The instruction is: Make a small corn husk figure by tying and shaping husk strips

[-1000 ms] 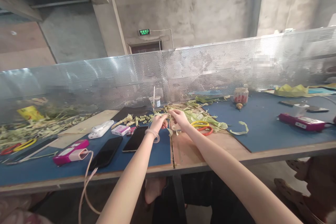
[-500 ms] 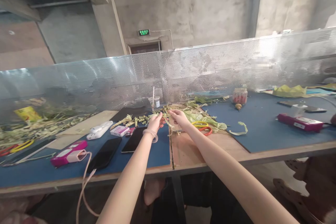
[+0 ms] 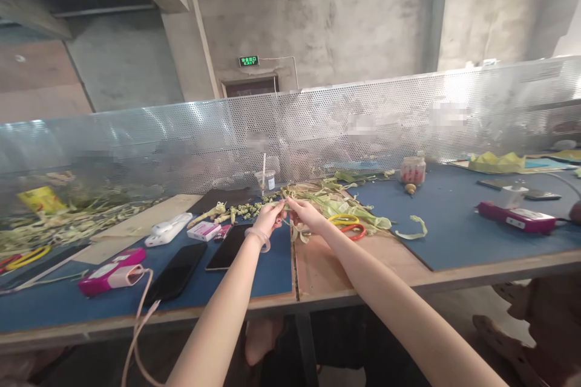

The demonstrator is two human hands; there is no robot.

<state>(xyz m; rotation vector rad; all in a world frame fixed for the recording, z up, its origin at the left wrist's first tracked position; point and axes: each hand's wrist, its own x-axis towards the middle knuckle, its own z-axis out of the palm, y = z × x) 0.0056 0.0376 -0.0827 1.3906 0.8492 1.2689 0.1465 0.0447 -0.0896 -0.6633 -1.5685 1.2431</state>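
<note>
My left hand point(image 3: 271, 216), with a clear bangle on its wrist, is closed with its fingers pinched together. Against it is my right hand point(image 3: 305, 215), also closed in a pinch. A thin pale green plant strip point(image 3: 287, 221) runs between the fingertips; the fingers hide most of it. Behind and right of the hands lies a pile of pale green leaf strips point(image 3: 363, 213). Scissors with yellow and orange handles point(image 3: 349, 224) lie beside my right wrist. Several knotted green plant pieces point(image 3: 247, 210) sit left of my left hand.
A tablet point(image 3: 227, 248), a black phone point(image 3: 177, 272), a pink-and-white box point(image 3: 204, 231) and a magenta power strip point(image 3: 111, 272) lie to the left. A plastic cup with a straw point(image 3: 265, 181) stands behind. To the right are a jar point(image 3: 413, 170) and another magenta power strip point(image 3: 517, 217). A perforated metal screen point(image 3: 318, 133) borders the back.
My hands have come together; the right hand moved left and slightly down to meet the left. The view has shifted slightly.
</note>
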